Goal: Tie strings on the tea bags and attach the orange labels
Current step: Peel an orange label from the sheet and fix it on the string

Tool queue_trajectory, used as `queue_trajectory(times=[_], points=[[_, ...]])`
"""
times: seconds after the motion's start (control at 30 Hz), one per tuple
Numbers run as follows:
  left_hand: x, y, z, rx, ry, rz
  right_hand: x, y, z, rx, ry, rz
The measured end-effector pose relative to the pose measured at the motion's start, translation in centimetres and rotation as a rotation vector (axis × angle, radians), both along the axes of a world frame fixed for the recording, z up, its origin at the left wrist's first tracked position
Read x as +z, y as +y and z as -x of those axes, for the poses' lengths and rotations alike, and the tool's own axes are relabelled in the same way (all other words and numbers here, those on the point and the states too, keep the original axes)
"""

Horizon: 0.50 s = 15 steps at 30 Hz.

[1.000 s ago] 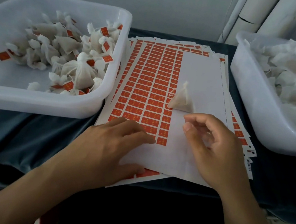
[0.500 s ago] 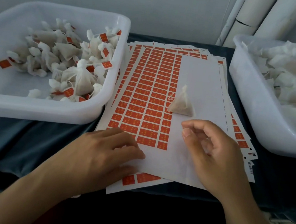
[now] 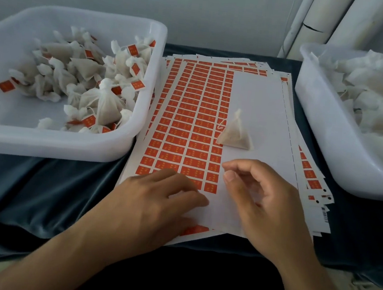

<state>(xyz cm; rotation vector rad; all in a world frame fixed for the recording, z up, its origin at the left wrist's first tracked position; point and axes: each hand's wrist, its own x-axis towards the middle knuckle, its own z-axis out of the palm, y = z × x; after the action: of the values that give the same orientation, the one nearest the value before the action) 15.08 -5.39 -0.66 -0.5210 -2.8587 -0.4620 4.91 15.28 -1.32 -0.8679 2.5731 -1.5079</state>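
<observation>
Dark cloth [image 3: 39, 190] | orange labels [image 3: 187, 130] print unreadable | tea bag [image 3: 235, 135] upright

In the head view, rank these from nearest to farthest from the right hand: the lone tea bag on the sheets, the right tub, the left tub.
From the right hand:
1. Lone tea bag, just beyond the fingers, on the label sheet.
2. Right tub, off to the right side.
3. Left tub, across the sheets on the left.

Small hand-packing workroom, bench [image 3: 39, 190] draped in dark cloth, white tub [image 3: 67, 146] of tagged tea bags at 10 o'clock, second tub [image 3: 325, 125] of untagged bags at 2 o'clock, stacked sheets of orange labels [image 3: 187, 125] between them, plain pale wall [image 3: 200, 8] at 12 o'clock.
</observation>
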Motion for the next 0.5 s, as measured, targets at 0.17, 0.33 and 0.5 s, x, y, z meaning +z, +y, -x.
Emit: queue_trajectory(times=[0.17, 0.33, 0.5], points=[[0.1, 0.4, 0.2, -0.040, -0.006, 0.049, 0.1, 0.1, 0.0, -0.010, 0.006, 0.005], [0.0, 0.7, 0.2, -0.049, 0.035, 0.079, 0.0, 0.0, -0.1, -0.010, 0.002, 0.012], [0.1, 1.5, 0.5, -0.011, -0.027, -0.017, 0.0, 0.1, -0.1, 0.006, 0.016, 0.043]])
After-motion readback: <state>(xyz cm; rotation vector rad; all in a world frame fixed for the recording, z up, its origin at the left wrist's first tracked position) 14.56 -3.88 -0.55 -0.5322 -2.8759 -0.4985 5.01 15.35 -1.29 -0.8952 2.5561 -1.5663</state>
